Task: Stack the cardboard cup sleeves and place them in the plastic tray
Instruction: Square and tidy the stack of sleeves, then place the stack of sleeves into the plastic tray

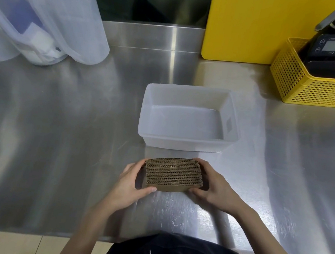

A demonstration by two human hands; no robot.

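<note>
A stack of brown corrugated cardboard cup sleeves stands on edge on the steel counter, just in front of me. My left hand grips its left end, thumb along the near side. My right hand clasps the right end the same way. Both hands press the stack together. Just beyond the stack sits the translucent white plastic tray, with nothing inside it.
The steel counter spreads to both sides. Large clear plastic containers stand at the back left. A yellow board leans at the back, and a yellow mesh basket holding a black device is at the back right.
</note>
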